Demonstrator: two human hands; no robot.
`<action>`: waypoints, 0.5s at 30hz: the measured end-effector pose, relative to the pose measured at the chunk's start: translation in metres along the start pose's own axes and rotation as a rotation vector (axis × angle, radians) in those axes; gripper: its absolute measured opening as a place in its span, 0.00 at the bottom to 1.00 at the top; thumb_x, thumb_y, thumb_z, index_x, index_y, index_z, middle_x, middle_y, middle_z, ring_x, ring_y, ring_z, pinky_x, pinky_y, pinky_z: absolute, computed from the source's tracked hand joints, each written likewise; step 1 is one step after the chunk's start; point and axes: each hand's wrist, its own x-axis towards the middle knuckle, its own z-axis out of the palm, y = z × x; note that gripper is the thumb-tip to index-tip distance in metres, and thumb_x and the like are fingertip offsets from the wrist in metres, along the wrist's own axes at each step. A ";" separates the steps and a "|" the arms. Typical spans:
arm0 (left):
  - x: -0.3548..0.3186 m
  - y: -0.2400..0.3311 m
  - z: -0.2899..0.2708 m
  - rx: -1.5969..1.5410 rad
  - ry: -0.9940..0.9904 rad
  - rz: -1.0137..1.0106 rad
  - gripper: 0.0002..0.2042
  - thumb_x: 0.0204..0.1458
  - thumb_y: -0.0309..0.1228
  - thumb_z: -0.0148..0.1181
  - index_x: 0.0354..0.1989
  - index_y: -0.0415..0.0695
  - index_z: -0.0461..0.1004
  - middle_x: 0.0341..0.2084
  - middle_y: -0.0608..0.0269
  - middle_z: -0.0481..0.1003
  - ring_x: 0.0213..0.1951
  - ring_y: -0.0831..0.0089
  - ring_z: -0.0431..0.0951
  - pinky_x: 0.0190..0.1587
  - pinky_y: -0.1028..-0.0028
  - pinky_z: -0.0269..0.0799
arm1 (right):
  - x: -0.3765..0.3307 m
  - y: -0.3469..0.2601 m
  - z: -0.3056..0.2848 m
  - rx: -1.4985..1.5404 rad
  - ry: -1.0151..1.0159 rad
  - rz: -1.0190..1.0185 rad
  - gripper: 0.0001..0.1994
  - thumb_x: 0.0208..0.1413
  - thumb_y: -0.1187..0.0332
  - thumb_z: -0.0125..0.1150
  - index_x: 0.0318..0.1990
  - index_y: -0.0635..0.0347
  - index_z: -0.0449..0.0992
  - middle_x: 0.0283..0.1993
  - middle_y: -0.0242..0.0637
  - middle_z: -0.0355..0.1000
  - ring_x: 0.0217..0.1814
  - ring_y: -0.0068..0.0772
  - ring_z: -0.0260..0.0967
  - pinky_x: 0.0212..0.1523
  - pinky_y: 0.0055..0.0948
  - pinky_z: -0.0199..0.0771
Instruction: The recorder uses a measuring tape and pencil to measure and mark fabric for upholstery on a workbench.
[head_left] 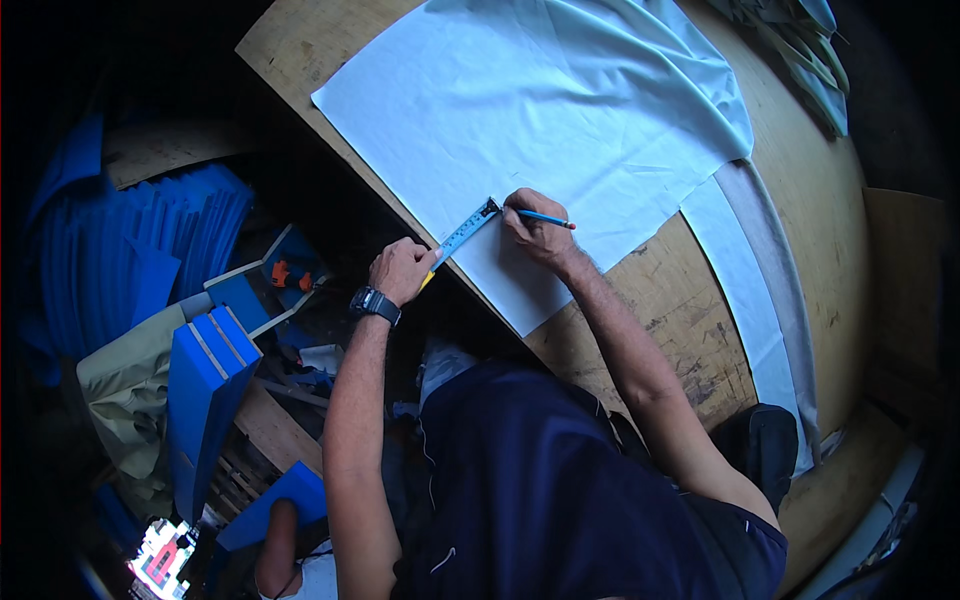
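Pale fabric lies over the wooden table, smooth near me and rumpled toward its far right side. My left hand is closed on a tape measure at the table's edge, a bit of yellow showing beneath the fingers. The tape's pulled-out blade slants up and right across the cloth, its dark end hook beside my right hand. In my right hand is a blue pencil with a reddish end, held near the hook. The pencil's point is hidden by the fingers.
A long pale strip of cloth curves along the table's right side. More folded fabric sits at the far right. To the left stand stacked blue sheets and a blue block. Another person's arm shows at lower left.
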 end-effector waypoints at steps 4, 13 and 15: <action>0.001 -0.001 -0.001 0.019 0.016 0.024 0.21 0.55 0.52 0.59 0.31 0.44 0.82 0.34 0.56 0.77 0.37 0.54 0.78 0.39 0.58 0.72 | 0.001 -0.001 0.004 0.035 0.001 0.088 0.05 0.58 0.71 0.60 0.39 0.62 0.76 0.31 0.42 0.74 0.30 0.35 0.73 0.32 0.31 0.74; 0.001 -0.001 0.002 0.020 0.020 0.021 0.21 0.55 0.51 0.59 0.31 0.44 0.82 0.33 0.56 0.76 0.37 0.55 0.77 0.39 0.58 0.72 | 0.005 -0.004 0.005 0.033 0.057 0.028 0.05 0.58 0.71 0.60 0.36 0.63 0.75 0.30 0.42 0.74 0.29 0.35 0.73 0.32 0.33 0.74; 0.002 -0.001 0.002 0.018 0.029 0.039 0.20 0.55 0.51 0.59 0.31 0.44 0.82 0.33 0.56 0.76 0.37 0.55 0.77 0.38 0.58 0.72 | 0.007 -0.008 0.003 0.022 0.040 0.016 0.05 0.58 0.70 0.59 0.36 0.63 0.75 0.29 0.42 0.73 0.29 0.33 0.72 0.31 0.32 0.73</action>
